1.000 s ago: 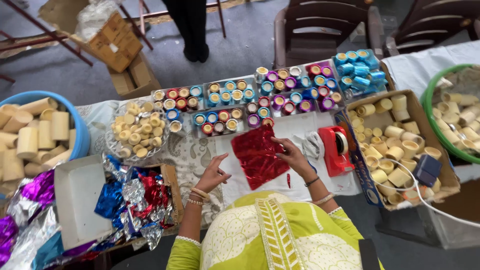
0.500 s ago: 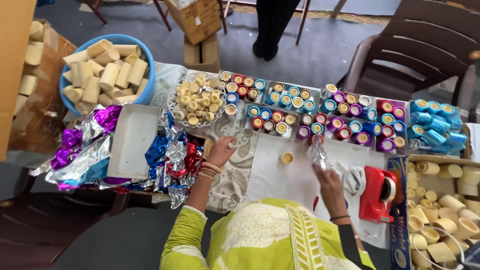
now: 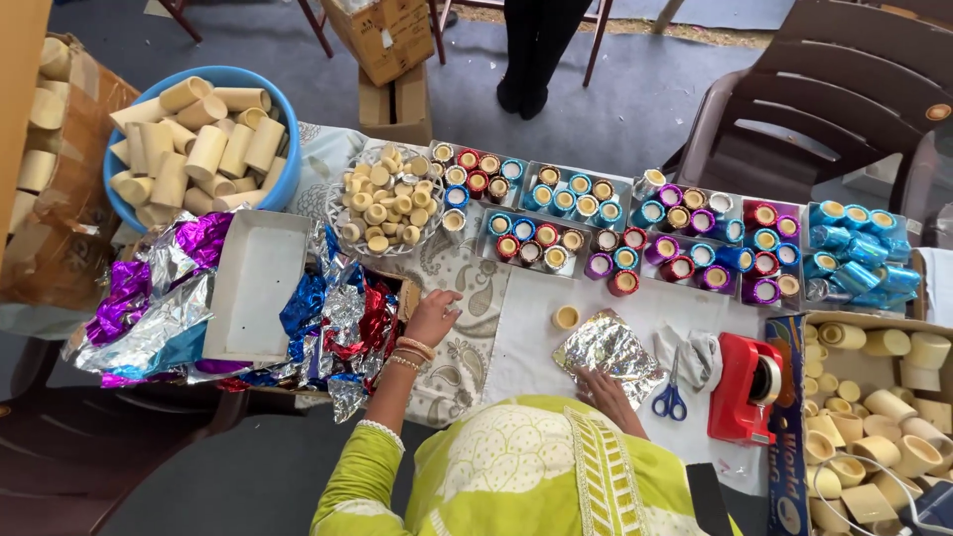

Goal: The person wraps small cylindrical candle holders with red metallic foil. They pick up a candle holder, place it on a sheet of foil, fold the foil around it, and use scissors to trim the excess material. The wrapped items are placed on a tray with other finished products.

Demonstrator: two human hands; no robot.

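Observation:
My right hand (image 3: 603,389) rests on the near edge of a crumpled silver foil sheet (image 3: 608,347) that lies flat on the white paper (image 3: 531,347). A single small cardboard ring (image 3: 566,317) stands just left of the sheet. My left hand (image 3: 432,316) lies open, fingers spread, on the patterned cloth, touching the edge of a pile of red, blue and silver foil sheets (image 3: 333,323). Blue-handled scissors (image 3: 671,397) and a red tape dispenser (image 3: 745,387) sit right of my right hand.
Trays of foil-wrapped rings (image 3: 615,233) line the table's far side, beside a bowl of bare rings (image 3: 387,203). A blue tub of cardboard tubes (image 3: 204,139) and a white tray (image 3: 256,288) are at left, a box of tubes (image 3: 874,417) at right. A person (image 3: 536,50) stands beyond.
The red foil sheet held a second ago is gone; a silver sheet lifted by my right hand now lies flat on the paper. My left hand moved left to the foil pile.

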